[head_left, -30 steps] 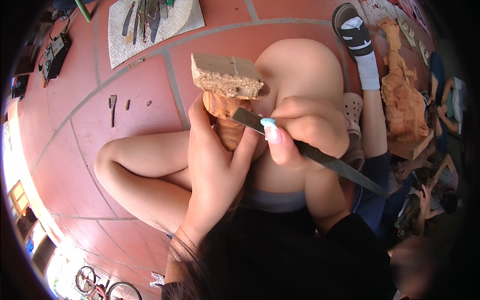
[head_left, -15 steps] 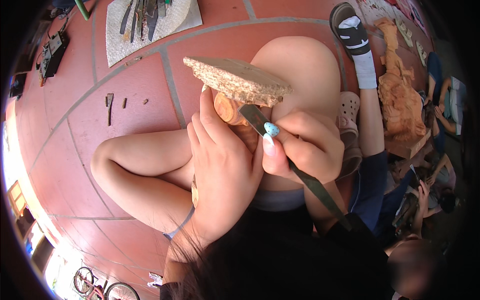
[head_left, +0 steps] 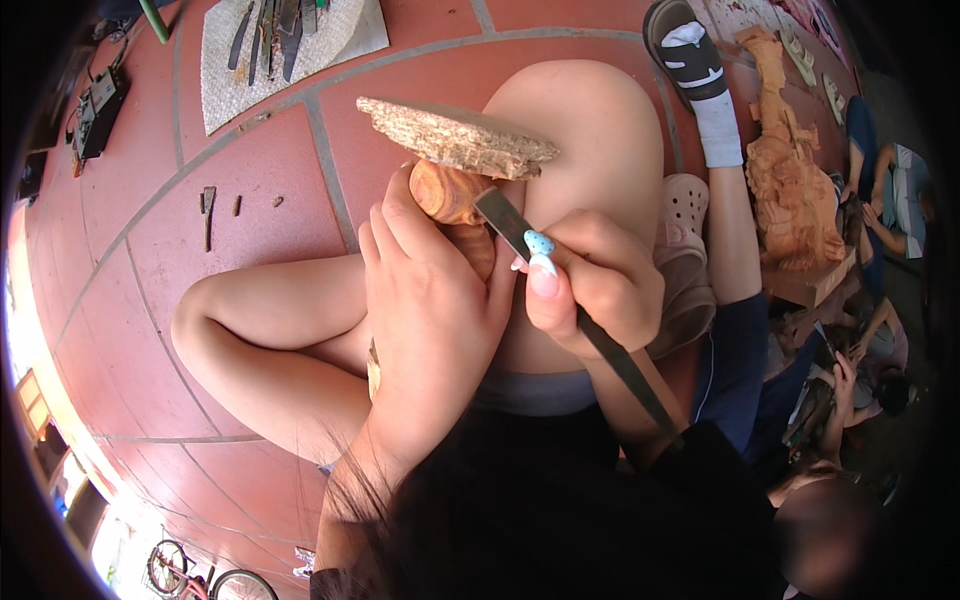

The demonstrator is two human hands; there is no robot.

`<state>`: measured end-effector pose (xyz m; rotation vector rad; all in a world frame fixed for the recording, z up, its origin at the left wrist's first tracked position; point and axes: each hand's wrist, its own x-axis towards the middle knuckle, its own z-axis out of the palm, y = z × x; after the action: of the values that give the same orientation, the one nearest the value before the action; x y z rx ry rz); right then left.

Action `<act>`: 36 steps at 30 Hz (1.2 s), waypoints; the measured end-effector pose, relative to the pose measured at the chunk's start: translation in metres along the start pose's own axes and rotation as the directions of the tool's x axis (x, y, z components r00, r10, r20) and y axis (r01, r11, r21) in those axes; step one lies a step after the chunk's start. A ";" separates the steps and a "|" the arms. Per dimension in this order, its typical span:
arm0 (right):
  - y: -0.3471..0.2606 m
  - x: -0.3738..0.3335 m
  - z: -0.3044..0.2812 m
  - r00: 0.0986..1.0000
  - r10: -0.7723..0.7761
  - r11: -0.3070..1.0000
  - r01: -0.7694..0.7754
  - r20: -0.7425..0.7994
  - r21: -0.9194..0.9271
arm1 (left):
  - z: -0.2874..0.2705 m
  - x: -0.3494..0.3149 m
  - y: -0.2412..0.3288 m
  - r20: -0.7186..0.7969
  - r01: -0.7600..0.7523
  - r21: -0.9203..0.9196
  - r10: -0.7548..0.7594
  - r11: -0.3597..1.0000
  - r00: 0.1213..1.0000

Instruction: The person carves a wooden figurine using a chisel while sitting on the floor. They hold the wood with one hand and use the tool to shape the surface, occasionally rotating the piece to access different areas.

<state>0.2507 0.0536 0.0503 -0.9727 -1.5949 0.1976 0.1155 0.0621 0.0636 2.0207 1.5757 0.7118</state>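
My left hand (head_left: 430,290) is wrapped round a wooden carving (head_left: 448,192) with a rounded, orange-grained end, held above my lap. Just above that end is a flat wooden slab (head_left: 455,138) with a rough, splintery edge; whether it is one piece with the carving, I cannot tell. A long, flat, dark metal chisel (head_left: 625,372) is pinched in my right hand (head_left: 600,285), thumb and forefinger close to its tip. The chisel's squared tip lies at the right side of the rounded end. My left palm and fingers hide most of the carving.
On the red tiled floor lie a pale mat (head_left: 225,95) with several blades and a thin tool (head_left: 208,218) beside small scraps. A black device (head_left: 98,115) stands far left. Right of me are another person's leg (head_left: 735,230), a large wood carving (head_left: 790,200) and other people.
The carving and slab have tilted slightly, showing more of the rounded end. The chisel tip has shifted a little along its side. The whole view has moved slightly.
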 end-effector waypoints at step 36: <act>-0.010 -0.005 0.001 1.000 0.024 0.997 -0.024 0.008 -0.072 | 0.015 -0.003 0.012 -0.115 0.018 0.203 0.006 0.979 0.993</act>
<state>0.2451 0.0436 0.0524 -1.0481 -1.6085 0.1624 0.1335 0.0554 0.0600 2.1525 1.7842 0.7003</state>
